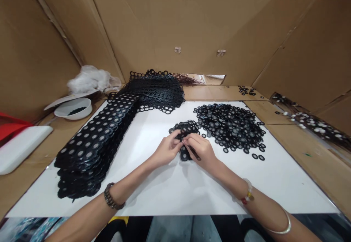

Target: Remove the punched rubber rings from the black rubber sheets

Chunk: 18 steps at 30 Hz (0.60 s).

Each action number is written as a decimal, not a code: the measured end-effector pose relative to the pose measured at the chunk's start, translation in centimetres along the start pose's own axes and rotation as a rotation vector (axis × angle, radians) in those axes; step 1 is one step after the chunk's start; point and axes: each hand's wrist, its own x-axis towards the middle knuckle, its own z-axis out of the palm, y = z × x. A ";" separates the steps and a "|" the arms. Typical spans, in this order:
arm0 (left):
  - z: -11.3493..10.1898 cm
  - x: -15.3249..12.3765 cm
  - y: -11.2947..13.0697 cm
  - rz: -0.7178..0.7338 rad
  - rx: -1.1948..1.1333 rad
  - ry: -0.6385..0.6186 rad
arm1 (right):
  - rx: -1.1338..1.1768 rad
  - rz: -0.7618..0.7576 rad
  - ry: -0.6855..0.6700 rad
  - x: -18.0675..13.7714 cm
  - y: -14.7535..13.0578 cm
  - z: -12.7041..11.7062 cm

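Both hands meet over the middle of a white board (175, 187). My left hand (166, 149) pinches one edge of a small black sheet of joined rubber rings (185, 129). My right hand (199, 149) grips the same sheet from the other side, fingers curled, with a thin dark tool-like piece under them. Just to the right lies a heap of loose black rings (231, 125). A long stack of uncut ring sheets (104, 132) runs along the left side of the board.
Cardboard walls (192, 22) enclose the workplace on three sides. A white bowl (73, 108) with dark bits and a white fluffy wad (90, 79) sit at the back left. More ring strips (309, 119) lie at the right; a red and white object (16, 139) at the left.
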 end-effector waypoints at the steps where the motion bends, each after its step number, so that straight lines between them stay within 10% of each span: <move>1: 0.0 0.0 0.0 0.001 0.001 -0.016 | -0.003 -0.004 -0.008 0.0 0.1 0.0; 10: -0.5 0.4 0.7 -0.030 -0.079 -0.073 | 0.027 -0.044 0.024 -0.1 0.3 -0.6; 18: -1.3 0.6 1.0 -0.071 -0.169 0.040 | 0.276 0.213 0.234 0.6 -0.6 -1.7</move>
